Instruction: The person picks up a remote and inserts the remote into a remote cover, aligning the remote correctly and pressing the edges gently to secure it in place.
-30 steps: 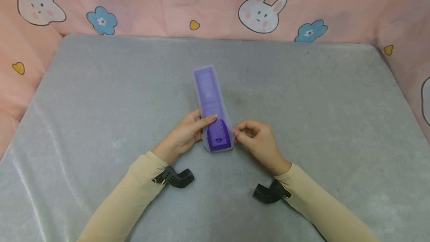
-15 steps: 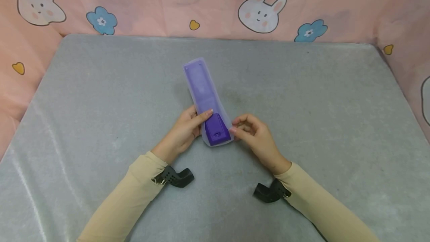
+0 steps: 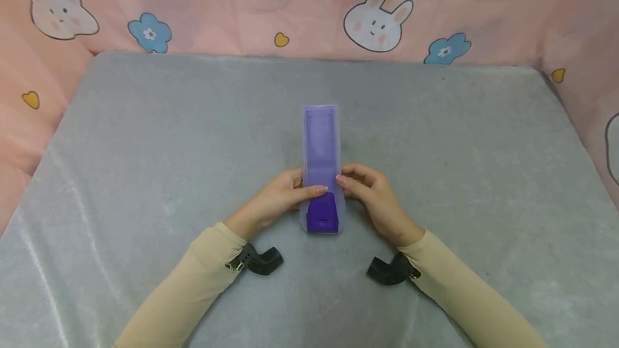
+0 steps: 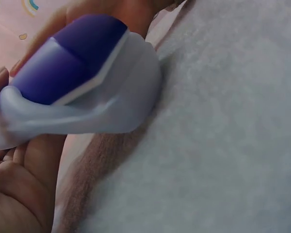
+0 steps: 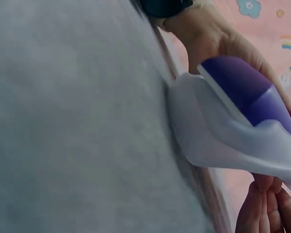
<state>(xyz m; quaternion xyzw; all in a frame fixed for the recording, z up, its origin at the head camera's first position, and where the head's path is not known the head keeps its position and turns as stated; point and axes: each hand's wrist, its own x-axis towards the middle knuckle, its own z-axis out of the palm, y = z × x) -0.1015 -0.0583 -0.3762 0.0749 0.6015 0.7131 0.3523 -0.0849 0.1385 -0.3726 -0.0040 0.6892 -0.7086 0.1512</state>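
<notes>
A purple remote control (image 3: 323, 216) lies back up inside a translucent silicone sleeve (image 3: 321, 136). Its near end, with a small latch on the back, shows bare and darker through the sleeve's opening. My left hand (image 3: 273, 200) grips it from the left, thumb across the back, the other fingers mostly hidden beneath. From the right, my right hand (image 3: 374, 197) pinches the sleeve's edge, thumb on top. Both wrist views show the remote's rounded purple end (image 4: 94, 46) with a pale rim, and the sleeve (image 5: 199, 121) bulging loosely around it.
A grey cloth-covered table (image 3: 459, 176) spreads around the hands. Behind it hangs a pink curtain (image 3: 309, 4) printed with rabbits, flowers and hearts. A black wrist-camera mount is strapped on each forearm.
The sleeved remote has swung from a leftward lean to pointing straight away, and has come nearer and to the right. My right hand now holds higher along the sleeve's side.
</notes>
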